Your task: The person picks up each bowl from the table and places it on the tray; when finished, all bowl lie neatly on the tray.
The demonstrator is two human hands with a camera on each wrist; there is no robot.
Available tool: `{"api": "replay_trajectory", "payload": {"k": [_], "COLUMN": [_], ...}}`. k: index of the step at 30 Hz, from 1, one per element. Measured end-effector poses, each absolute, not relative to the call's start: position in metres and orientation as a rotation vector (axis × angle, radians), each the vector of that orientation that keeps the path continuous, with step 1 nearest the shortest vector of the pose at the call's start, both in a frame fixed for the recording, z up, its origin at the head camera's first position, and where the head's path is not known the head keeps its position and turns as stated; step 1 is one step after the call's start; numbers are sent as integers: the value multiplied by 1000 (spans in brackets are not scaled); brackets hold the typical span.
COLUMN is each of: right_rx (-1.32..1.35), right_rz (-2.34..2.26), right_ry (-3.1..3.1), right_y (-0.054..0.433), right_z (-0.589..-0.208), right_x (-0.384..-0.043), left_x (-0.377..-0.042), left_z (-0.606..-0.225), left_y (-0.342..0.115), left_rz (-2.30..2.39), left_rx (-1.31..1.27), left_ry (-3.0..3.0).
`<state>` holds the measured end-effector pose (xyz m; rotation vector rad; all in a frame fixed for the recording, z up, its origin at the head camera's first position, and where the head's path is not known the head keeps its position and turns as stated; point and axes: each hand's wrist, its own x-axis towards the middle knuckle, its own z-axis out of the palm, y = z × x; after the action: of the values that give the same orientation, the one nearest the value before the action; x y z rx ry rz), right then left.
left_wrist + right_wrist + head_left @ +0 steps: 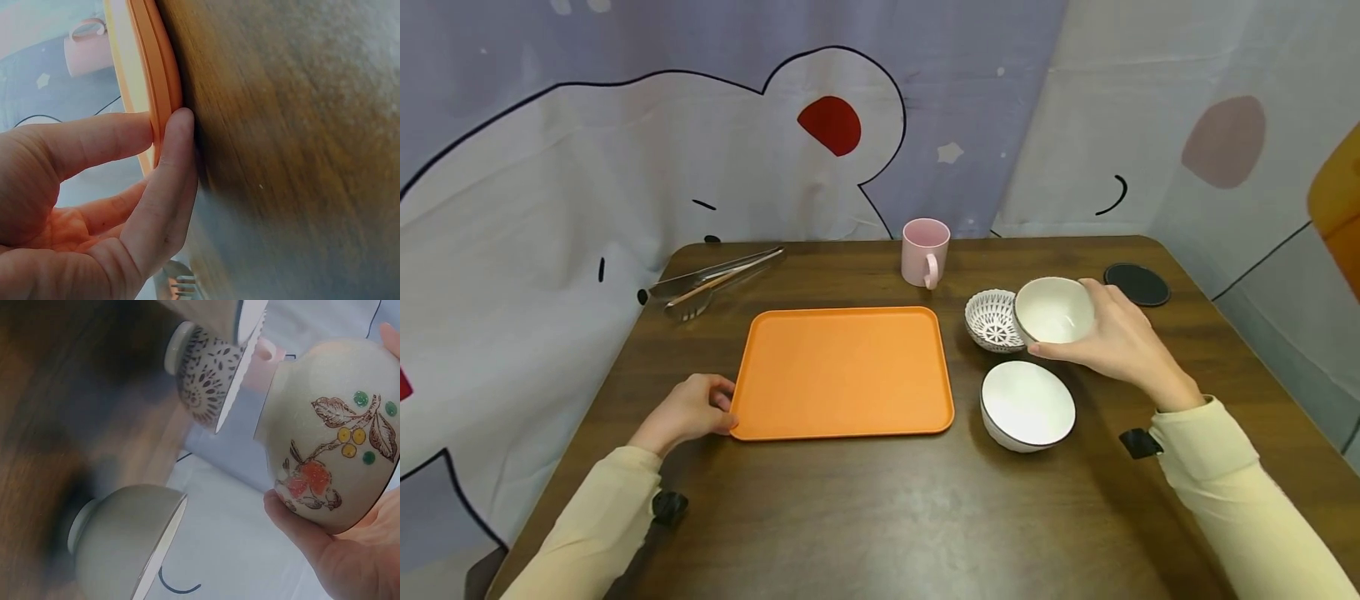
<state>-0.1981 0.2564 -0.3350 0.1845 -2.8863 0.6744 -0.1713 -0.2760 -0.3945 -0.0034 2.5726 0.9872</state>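
My left hand [696,406] pinches the near left corner of an orange tray [846,375]. In the left wrist view, its thumb and fingertips meet at the tray's rim [156,69]. My right hand [1116,337] holds a small white bowl [1054,310] up off the table, tilted with its mouth toward the head camera. Painted fruit and leaves decorate this bowl's outside [337,444] in the right wrist view. Just left of it is a black-and-white patterned bowl [988,321]. A larger white bowl [1028,404] with a dark rim sits nearer me.
Behind the tray stands a pink mug [925,254]. Metal tongs and a fork [696,308] lie at the back left. A black round coaster [1137,284] is at the back right. Low in the right wrist view is another plain pale bowl [125,537].
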Motion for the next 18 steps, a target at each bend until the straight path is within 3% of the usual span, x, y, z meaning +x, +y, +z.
{"api": "replay_trajectory", "payload": {"k": [18], "right_rx": [168], "right_rz": [738], "right_ry": [-2927], "right_y": [225], "right_z": [-327], "right_x": [-215], "left_x": [-170], "left_z": [-397], "left_y": [-277], "left_rz": [1047], "left_rx": [-12], "left_ry": [2547]}}
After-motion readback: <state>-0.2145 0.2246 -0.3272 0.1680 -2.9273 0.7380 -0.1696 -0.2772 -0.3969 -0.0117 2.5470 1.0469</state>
